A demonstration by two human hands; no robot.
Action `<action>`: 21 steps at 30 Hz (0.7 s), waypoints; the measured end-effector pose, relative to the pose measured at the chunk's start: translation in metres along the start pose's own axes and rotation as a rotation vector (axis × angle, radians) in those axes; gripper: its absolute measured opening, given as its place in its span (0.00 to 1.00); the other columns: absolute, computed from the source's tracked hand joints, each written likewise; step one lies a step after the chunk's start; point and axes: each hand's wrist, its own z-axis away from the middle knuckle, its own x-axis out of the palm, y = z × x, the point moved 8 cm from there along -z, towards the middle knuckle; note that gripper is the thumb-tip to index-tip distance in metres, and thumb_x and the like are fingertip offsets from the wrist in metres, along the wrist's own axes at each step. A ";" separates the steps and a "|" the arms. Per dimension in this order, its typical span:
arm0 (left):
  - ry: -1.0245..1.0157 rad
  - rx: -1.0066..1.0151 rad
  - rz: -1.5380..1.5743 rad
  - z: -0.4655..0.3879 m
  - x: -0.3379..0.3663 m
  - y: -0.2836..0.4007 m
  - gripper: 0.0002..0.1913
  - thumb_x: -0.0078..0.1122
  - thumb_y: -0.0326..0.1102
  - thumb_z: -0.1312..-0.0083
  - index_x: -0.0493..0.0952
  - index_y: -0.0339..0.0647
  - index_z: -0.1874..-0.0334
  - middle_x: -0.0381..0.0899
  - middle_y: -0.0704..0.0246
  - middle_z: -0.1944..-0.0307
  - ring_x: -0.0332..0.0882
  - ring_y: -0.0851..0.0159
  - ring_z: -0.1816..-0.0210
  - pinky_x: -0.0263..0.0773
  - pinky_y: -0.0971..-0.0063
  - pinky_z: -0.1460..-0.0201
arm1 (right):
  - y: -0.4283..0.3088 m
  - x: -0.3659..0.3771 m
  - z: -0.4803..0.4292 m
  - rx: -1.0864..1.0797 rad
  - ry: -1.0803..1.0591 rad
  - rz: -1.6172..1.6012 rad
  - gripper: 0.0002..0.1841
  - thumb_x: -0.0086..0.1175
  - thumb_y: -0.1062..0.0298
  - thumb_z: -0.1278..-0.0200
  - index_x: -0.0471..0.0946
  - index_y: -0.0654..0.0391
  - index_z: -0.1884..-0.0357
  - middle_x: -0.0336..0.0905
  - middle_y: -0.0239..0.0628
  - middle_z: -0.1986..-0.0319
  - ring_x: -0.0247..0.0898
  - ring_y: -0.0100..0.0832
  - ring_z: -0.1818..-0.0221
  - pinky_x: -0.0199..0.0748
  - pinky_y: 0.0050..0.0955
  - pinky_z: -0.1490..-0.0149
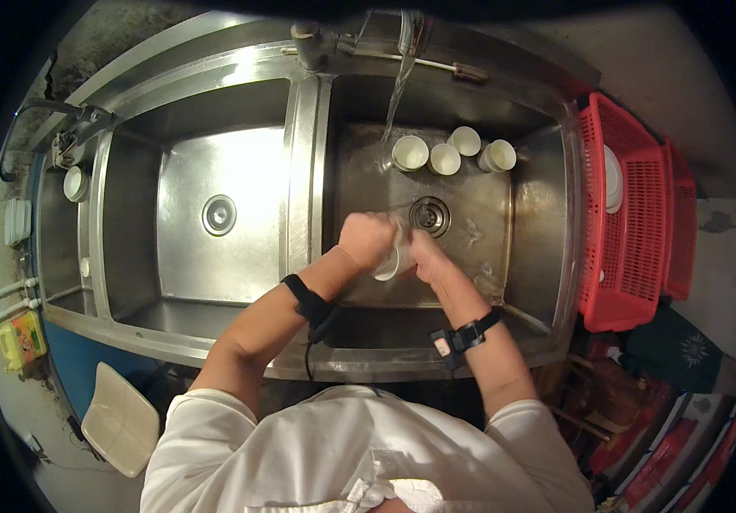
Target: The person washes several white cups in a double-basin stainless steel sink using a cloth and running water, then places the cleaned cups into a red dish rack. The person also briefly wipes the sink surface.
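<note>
Over the right basin of the stainless steel sink, my left hand (368, 238) and my right hand (427, 255) come together around a white cup or small bowl (390, 266), blurred by motion. Its rim faces me. The fingers are partly hidden, but both hands appear to grip it. Just beyond them lies the basin's drain (429, 217). White cups (410, 153), several of them and some apparently stacked, stand behind the drain. A stream of water (395, 102) falls from the faucet (312, 48) to the left of these cups.
A long-handled brush (469, 72) lies on the back ledge. Red plastic baskets (640, 218) stand on the right, one with white dishes (611, 179) inside. The middle basin (240, 147) adjoins on the left; a narrow basin beyond has small white bowls (75, 184). A beige chair (119, 420) is at lower left.
</note>
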 end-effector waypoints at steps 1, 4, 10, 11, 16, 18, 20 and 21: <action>0.027 0.123 -0.051 0.001 -0.002 0.012 0.10 0.60 0.35 0.50 0.76 0.42 0.67 0.79 0.65 0.73 0.82 0.57 0.71 0.75 0.64 0.71 | 0.014 0.003 0.000 0.179 -0.045 0.087 0.15 0.47 0.52 0.32 0.78 0.51 0.55 0.81 0.33 0.64 0.77 0.30 0.60 0.76 0.30 0.57; -0.095 -0.057 0.053 0.003 0.005 -0.002 0.10 0.60 0.36 0.49 0.77 0.40 0.66 0.81 0.60 0.73 0.82 0.53 0.70 0.76 0.61 0.69 | 0.001 0.006 -0.003 0.025 -0.041 0.065 0.18 0.48 0.48 0.32 0.77 0.50 0.52 0.80 0.32 0.62 0.76 0.28 0.58 0.75 0.30 0.57; -0.202 -0.494 0.413 0.014 0.012 -0.045 0.16 0.65 0.30 0.49 0.75 0.31 0.59 0.81 0.47 0.67 0.80 0.43 0.61 0.76 0.53 0.59 | -0.047 0.010 0.024 -0.881 0.183 0.470 0.33 0.64 0.58 0.47 0.69 0.63 0.41 0.76 0.38 0.52 0.72 0.32 0.51 0.68 0.30 0.43; -0.179 -0.492 0.467 0.017 0.010 -0.045 0.17 0.65 0.30 0.48 0.75 0.32 0.57 0.81 0.47 0.66 0.80 0.43 0.60 0.76 0.53 0.58 | -0.040 0.007 0.014 -0.773 0.124 0.356 0.32 0.62 0.60 0.49 0.70 0.63 0.42 0.76 0.38 0.53 0.72 0.33 0.51 0.68 0.31 0.43; 0.016 -0.400 0.372 0.052 -0.020 -0.039 0.19 0.62 0.27 0.46 0.73 0.37 0.51 0.79 0.52 0.59 0.78 0.44 0.58 0.75 0.56 0.58 | -0.004 -0.022 -0.044 -0.202 0.049 -0.204 0.25 0.48 0.68 0.48 0.70 0.65 0.45 0.74 0.42 0.51 0.72 0.40 0.49 0.74 0.37 0.45; 0.109 -0.316 0.287 0.064 -0.035 -0.040 0.19 0.61 0.25 0.47 0.73 0.39 0.51 0.78 0.55 0.57 0.78 0.45 0.59 0.75 0.58 0.59 | -0.008 -0.029 -0.066 -0.191 0.047 -0.320 0.26 0.46 0.70 0.47 0.68 0.66 0.43 0.73 0.45 0.49 0.72 0.43 0.49 0.75 0.42 0.45; 0.158 -0.203 0.268 0.071 -0.042 -0.039 0.20 0.61 0.24 0.48 0.74 0.41 0.51 0.77 0.57 0.56 0.78 0.47 0.59 0.76 0.61 0.59 | -0.007 -0.022 -0.092 -0.125 -0.029 -0.423 0.25 0.41 0.76 0.46 0.64 0.69 0.43 0.70 0.50 0.48 0.71 0.50 0.48 0.80 0.47 0.46; 0.167 -0.129 0.287 0.073 -0.044 -0.036 0.21 0.61 0.23 0.49 0.74 0.41 0.51 0.77 0.58 0.55 0.78 0.48 0.59 0.76 0.62 0.59 | -0.007 -0.022 -0.106 -0.123 0.003 -0.439 0.24 0.41 0.78 0.45 0.64 0.69 0.42 0.69 0.50 0.47 0.71 0.51 0.49 0.81 0.47 0.48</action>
